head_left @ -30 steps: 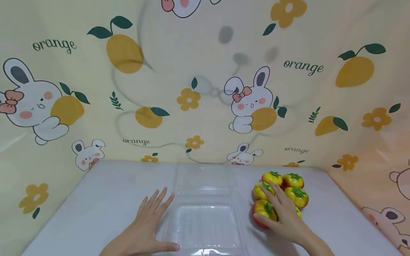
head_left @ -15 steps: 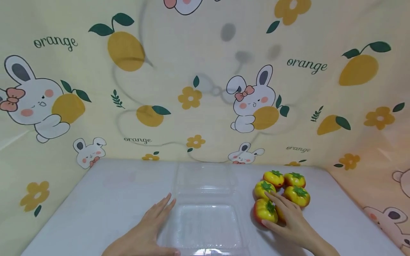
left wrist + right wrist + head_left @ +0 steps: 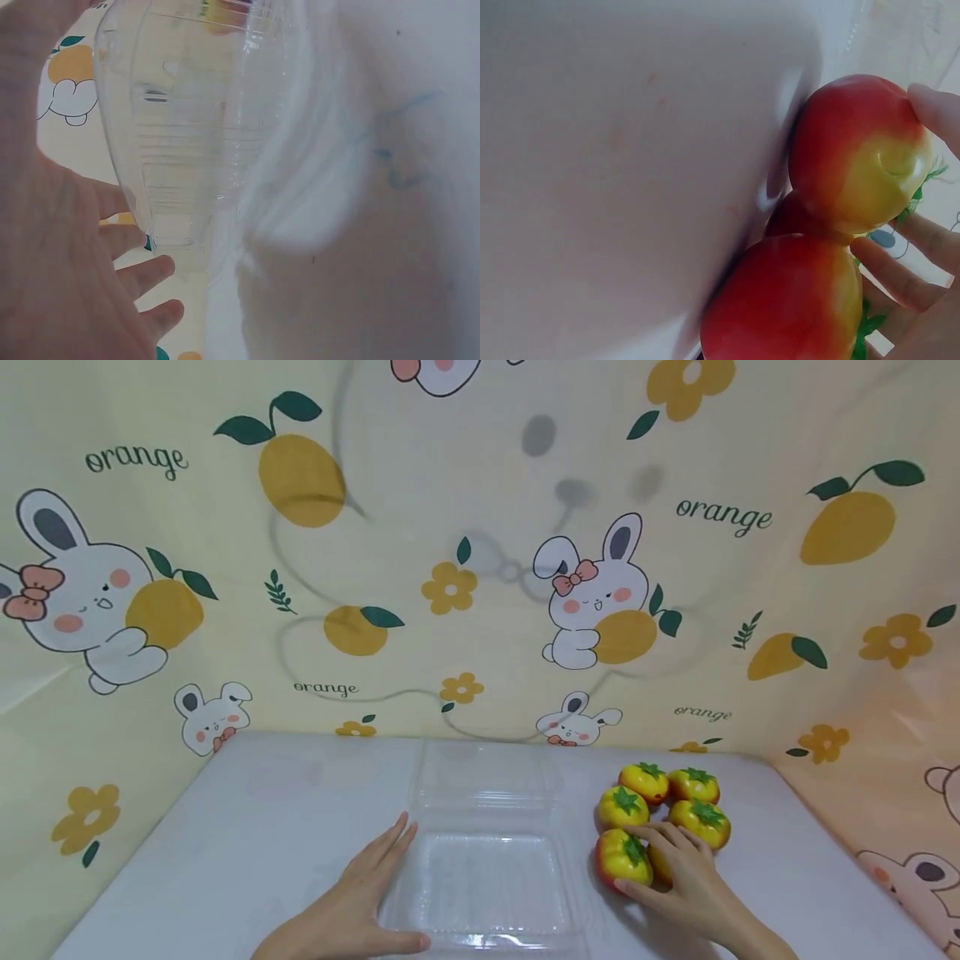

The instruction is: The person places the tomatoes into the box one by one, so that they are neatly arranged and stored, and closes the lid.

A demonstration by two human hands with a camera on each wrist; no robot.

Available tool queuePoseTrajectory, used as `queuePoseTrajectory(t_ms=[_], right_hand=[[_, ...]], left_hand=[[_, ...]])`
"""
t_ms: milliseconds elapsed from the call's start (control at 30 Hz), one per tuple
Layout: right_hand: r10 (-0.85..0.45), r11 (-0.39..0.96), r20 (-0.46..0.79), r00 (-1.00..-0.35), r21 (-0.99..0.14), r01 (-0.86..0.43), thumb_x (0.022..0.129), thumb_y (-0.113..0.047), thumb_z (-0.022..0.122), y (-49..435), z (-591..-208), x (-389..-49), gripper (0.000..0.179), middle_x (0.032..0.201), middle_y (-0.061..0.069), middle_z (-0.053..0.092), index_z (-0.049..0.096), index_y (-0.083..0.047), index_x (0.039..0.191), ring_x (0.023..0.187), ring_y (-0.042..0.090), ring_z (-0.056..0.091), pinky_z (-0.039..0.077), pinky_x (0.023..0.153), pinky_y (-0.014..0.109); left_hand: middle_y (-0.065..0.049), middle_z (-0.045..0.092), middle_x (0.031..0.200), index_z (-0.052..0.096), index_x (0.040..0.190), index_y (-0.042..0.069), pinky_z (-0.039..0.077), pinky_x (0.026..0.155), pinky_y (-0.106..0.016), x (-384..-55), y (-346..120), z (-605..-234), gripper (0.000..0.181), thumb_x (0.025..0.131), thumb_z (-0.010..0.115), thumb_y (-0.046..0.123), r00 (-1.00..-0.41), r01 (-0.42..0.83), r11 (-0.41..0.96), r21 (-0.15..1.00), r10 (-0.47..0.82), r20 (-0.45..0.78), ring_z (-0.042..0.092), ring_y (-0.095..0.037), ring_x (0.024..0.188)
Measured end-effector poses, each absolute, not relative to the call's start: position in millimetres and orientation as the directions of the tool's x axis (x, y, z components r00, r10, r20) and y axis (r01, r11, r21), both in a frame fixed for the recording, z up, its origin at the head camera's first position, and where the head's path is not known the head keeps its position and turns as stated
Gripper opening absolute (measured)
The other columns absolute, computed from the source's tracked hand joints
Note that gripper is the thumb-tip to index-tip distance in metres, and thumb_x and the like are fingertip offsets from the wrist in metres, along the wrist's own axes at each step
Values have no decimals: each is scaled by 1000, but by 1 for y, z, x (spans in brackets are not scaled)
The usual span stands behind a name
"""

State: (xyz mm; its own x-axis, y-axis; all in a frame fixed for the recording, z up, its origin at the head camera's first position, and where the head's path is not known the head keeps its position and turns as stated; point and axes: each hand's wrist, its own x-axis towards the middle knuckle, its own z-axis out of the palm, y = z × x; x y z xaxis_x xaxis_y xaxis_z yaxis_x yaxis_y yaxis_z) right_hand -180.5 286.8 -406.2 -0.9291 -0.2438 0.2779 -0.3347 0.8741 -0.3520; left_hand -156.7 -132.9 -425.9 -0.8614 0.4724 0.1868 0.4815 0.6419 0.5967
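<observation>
A clear plastic clamshell box (image 3: 487, 940) lies spread out on the table, its lid (image 3: 487, 777) folded back. My left hand (image 3: 348, 897) rests beside the box's left side, fingers extended and thumb near the front edge. In the left wrist view, fingertips meet the side of the clear box (image 3: 180, 157). My right hand (image 3: 686, 885) holds the nearest yellow-red tomato (image 3: 621, 857), thumb on its left and fingers curled to its right. In the right wrist view, the thumb touches that tomato (image 3: 855, 150). A second tomato (image 3: 784, 300) sits close by, under the fingers.
Several more tomatoes (image 3: 697, 822) with green tops cluster behind the right hand, on the right of the white table (image 3: 247, 835). A cloth backdrop (image 3: 495, 643) printed with rabbits and oranges rises behind the table and along its sides.
The right hand has moved slightly forward and its fingers have drawn in around the nearest tomato. The left hand's fingers have come closer together beside the box. The head view has shifted slightly.
</observation>
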Motion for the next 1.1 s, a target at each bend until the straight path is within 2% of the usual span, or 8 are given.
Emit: queuePoseTrajectory(t_ms=[300, 533, 767, 900, 1100], right_hand=[[-254, 867, 268, -929, -363, -342, 69, -51, 81, 281, -407, -179, 60, 115, 3, 61, 61, -22, 118, 111, 34, 53, 24, 99, 63], [-263, 850, 269, -927, -389, -355, 69, -45, 83, 278, -410, -180, 64, 115, 1, 63, 60, -17, 122, 110, 30, 54, 23, 104, 61], [-257, 841, 335, -907, -385, -380, 70, -42, 83, 278, -405, -183, 64, 117, 2, 61, 60, -17, 124, 109, 27, 53, 34, 93, 52], [-257, 838, 366, -894, -377, -395, 72, -44, 82, 277, -401, -183, 64, 117, 3, 59, 59, -17, 125, 105, 24, 55, 45, 88, 53], [-243, 830, 393, -887, -389, -400, 72, -40, 83, 276, -392, -183, 64, 114, -3, 53, 58, -23, 128, 96, 12, 51, 52, 76, 33]], left_hand=[[-12, 9, 162, 13, 155, 14, 28, 103, -71, -157, -132, -426, 114, 71, 72, 63, -868, 431, 625, 651, 485, 109, 21, -42, 142], [-11, 8, 162, 12, 155, 14, 29, 103, -70, -158, -131, -423, 114, 71, 73, 61, -872, 407, 631, 661, 484, 74, 20, -39, 142], [-10, 11, 161, 12, 155, 18, 33, 103, -67, -158, -133, -421, 114, 71, 73, 64, -870, 427, 637, 642, 482, 100, 23, -36, 142], [-11, 13, 161, 13, 155, 19, 35, 102, -66, -158, -133, -422, 113, 70, 73, 64, -871, 435, 638, 635, 477, 117, 25, -35, 141], [-14, 12, 161, 13, 155, 14, 33, 101, -68, -159, -131, -422, 112, 72, 73, 60, -857, 456, 621, 638, 500, 126, 25, -39, 141]])
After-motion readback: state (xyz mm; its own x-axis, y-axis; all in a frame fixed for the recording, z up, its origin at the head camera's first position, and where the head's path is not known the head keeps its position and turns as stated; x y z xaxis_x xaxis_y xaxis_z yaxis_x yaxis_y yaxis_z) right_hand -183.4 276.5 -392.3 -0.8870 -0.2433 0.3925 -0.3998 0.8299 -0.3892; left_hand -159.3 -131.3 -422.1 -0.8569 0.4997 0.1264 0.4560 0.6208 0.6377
